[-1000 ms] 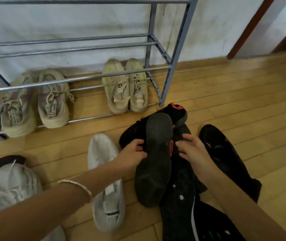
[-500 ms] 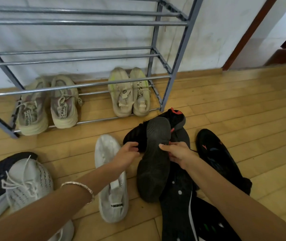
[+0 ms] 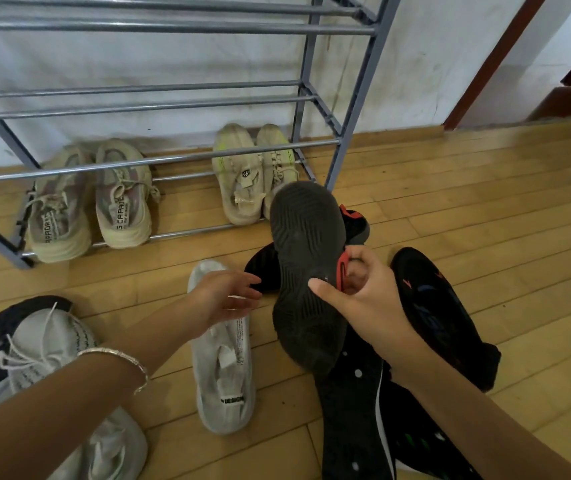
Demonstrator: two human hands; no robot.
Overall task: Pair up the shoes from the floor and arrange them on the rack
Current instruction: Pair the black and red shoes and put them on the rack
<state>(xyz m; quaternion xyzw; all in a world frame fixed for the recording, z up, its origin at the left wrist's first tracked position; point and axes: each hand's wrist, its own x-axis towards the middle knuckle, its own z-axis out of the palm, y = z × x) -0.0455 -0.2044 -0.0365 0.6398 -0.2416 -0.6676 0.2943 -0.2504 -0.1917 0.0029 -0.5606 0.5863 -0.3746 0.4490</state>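
Head-camera view: a dark sneaker (image 3: 306, 271) is held sole-up above a wooden floor (image 3: 467, 202) by the right hand (image 3: 363, 299), whose thumb is pressed on the grey sole while the fingers are curled around the red-trimmed collar. The left hand (image 3: 223, 294) is seen loose and open, fingers spread, with nothing in it — it is held over the toe of a white sneaker (image 3: 225, 368) that lies upright on the floor. A silver bracelet (image 3: 123, 362) is worn on the left wrist.

Beneath the lifted shoe a second black shoe with a red heel tab (image 3: 355, 225) is partly hidden, and a black shoe with coloured markings (image 3: 440, 313) lies to the right of the hand. More dark footwear is piled at the lower edge, partly covered by the right forearm. At the lower left a white laced sneaker (image 3: 45, 344) is seen resting against something dark.

Two pairs are already placed on the bottom tier of a grey metal shoe rack (image 3: 350, 98) against a white wall — beige-and-pink lettered sneakers (image 3: 93, 199) at the left, and pale sneakers with yellow-green accents (image 3: 253, 171) at the right. The upper tiers are seen as bare bars.
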